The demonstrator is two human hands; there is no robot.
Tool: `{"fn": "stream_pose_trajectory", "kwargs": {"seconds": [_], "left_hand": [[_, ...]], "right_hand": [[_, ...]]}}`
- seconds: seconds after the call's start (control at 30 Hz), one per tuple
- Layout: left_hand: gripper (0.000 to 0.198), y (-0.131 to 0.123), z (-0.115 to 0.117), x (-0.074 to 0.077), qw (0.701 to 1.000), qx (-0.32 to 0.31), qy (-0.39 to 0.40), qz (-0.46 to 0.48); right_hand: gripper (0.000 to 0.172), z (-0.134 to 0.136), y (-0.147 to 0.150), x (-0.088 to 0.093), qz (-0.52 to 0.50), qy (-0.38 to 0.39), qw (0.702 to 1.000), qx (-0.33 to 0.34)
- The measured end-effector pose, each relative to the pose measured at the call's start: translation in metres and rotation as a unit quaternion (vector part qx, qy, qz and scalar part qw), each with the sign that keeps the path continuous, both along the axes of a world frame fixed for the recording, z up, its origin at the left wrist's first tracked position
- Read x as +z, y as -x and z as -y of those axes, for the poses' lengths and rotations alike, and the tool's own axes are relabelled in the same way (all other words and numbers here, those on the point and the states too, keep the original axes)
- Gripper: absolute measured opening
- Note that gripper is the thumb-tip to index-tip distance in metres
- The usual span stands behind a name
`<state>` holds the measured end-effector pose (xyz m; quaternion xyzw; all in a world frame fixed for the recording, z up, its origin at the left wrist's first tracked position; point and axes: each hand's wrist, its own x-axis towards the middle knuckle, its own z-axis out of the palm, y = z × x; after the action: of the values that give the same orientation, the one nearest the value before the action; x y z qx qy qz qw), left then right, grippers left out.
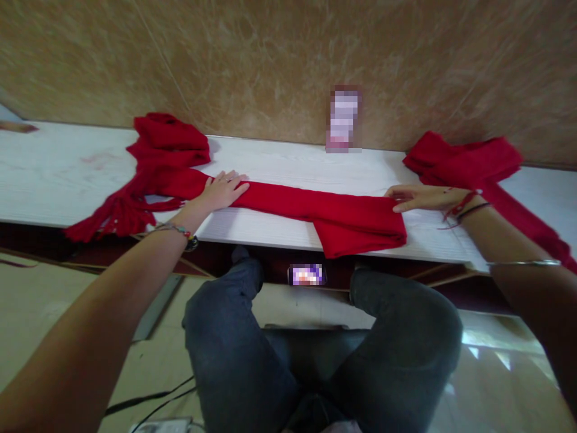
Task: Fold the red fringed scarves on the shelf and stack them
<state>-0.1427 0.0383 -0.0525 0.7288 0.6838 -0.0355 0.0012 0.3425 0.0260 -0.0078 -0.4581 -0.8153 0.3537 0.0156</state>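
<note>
A marbled wall [252, 66] rises behind the red scarf [311, 204], which lies along a white tabletop [58, 168]. Fringed cloth [169, 141] bunches at the scarf's left, more red cloth [469, 159] at its right, a blurred object [344, 117] behind it. The left hand [224, 191] spreads flat on it, gripping nothing; the right hand [419, 196] half-curls at its right end, whether pinching I cannot tell.

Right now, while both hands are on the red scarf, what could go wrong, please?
The red scarf has a folded corner just past the front edge of the white tabletop; it might slip down and spoil the fold. The fringe overhangs that edge too, so it may drag if the scarf shifts. A beaded bracelet on the left wrist is close to the loose fringe strands and could perhaps snag them.
</note>
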Motion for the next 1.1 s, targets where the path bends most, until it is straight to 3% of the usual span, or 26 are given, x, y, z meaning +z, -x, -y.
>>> {"fn": "stream_pose_trajectory", "kwargs": {"seconds": [0.27,0.47,0.57,0.67,0.77,0.87,1.0,1.1], "left_hand": [[0.052,-0.001,0.003,-0.002,0.999,-0.014,-0.034,0.015],[0.049,-0.002,0.005,0.001,0.998,-0.022,-0.049,0.022],[0.049,0.001,0.004,0.000,0.998,-0.028,-0.053,0.025],[0.048,0.003,0.002,-0.002,0.998,-0.034,-0.057,0.024],[0.047,0.002,0.002,-0.002,0.997,-0.037,-0.064,0.019],[0.047,0.000,0.003,0.000,0.997,-0.033,-0.065,0.013],[0.047,0.006,0.002,0.000,0.997,-0.024,-0.065,0.022],[0.047,0.020,0.001,-0.002,0.997,-0.036,-0.068,0.033]], "right_hand": [[0.048,0.011,0.029,0.001,-0.033,-0.049,0.998,-0.028],[0.046,0.011,0.020,0.001,-0.122,-0.033,0.985,-0.117],[0.043,0.006,0.015,0.016,-0.205,-0.090,0.961,-0.161],[0.041,-0.002,0.017,0.048,-0.236,-0.176,0.944,-0.149],[0.060,-0.012,0.020,0.080,-0.165,-0.207,0.960,-0.095],[0.085,-0.017,0.017,0.087,0.002,-0.154,0.987,-0.053],[0.082,-0.005,0.009,0.057,0.198,-0.053,0.979,-0.014],[0.063,0.013,0.005,0.031,0.252,-0.052,0.966,0.005]]}}
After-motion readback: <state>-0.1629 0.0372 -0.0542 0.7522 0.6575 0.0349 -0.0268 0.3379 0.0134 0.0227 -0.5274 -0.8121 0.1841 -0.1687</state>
